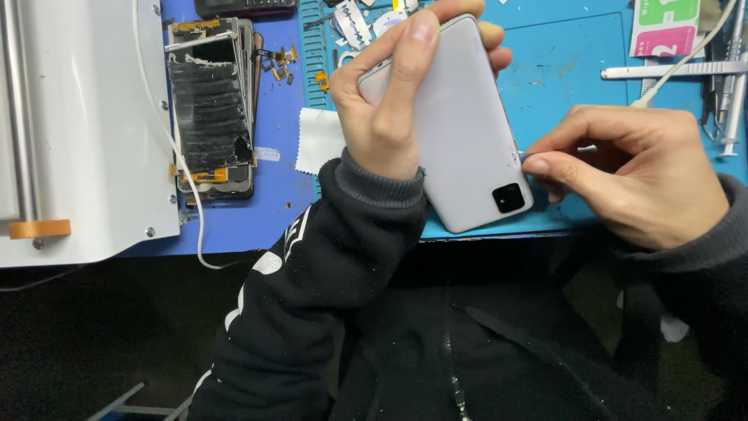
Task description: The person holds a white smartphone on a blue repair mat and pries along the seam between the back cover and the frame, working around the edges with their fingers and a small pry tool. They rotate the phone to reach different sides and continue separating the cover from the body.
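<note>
Left hand [389, 101] grips a white phone [467, 132], back side up, above the near edge of a blue mat [576, 62]. Thumb lies along the phone's left edge; the other fingers wrap its top end. The phone is tilted, with its dark square camera block [508, 197] at the lower right corner, nearest the person.

Right hand [631, 175] is closed narrow, thumb and forefinger pinched on a thin metal tool [586, 147]. The tool's tip meets the phone's right edge just above the camera block. Whether the tip is inside the seam cannot be told.

Both arms wear black sleeves [335, 265] with white markings on the left one.

On the bench to the left lies a stripped phone [210, 109], its inside dark and cracked, with small brass-coloured parts [280, 62] scattered just beside it. A white cloth [319, 140] lies between the stripped phone and the left hand. A white machine housing [78, 125] fills the far left, with a white cable [175, 148] running down across it.

Upper right: pink and green packets [666, 27], tweezers [670, 71] lying flat, and more metal tools [728, 93] standing at the mat's edge. A razor blade [354, 23] rests on the mat's upper part, behind the left hand.
</note>
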